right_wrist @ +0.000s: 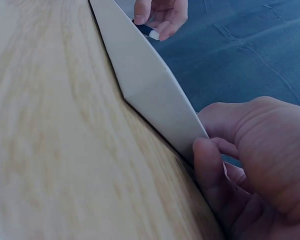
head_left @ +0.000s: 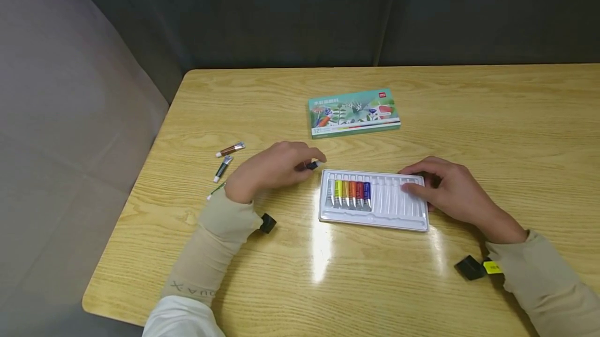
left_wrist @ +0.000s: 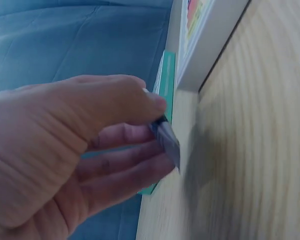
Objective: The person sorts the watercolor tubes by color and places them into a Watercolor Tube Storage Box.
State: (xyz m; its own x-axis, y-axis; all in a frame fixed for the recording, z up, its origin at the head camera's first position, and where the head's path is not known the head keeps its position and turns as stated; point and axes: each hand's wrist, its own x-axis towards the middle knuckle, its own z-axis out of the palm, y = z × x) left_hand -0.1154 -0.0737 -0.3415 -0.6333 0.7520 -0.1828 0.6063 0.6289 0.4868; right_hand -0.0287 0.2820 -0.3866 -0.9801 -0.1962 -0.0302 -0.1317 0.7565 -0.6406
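Note:
Between thumb and fingers my left hand [head_left: 276, 167] pinches a dark paint tube [head_left: 313, 164] with a white cap, just off the left end of a white plastic tray [head_left: 398, 199]. In the left wrist view the tube's flattened silver end [left_wrist: 169, 142] shows below the thumb. The tray lies on the table with several paint tubes [head_left: 352, 194] in its left slots, running from pale grey through yellow, orange and red to blue; its right slots are bare. My right hand [head_left: 452, 191] grips the tray's right end, its thumb over the rim.
Behind the tray lies a green printed paint box [head_left: 354, 114]. To the left, a brown tube [head_left: 230, 149], a dark green tube [head_left: 222, 169] and a partly hidden green tube [head_left: 216, 191] lie loose near my left wrist. A dark curtain [head_left: 281, 14] hangs behind the wooden table [head_left: 515, 134].

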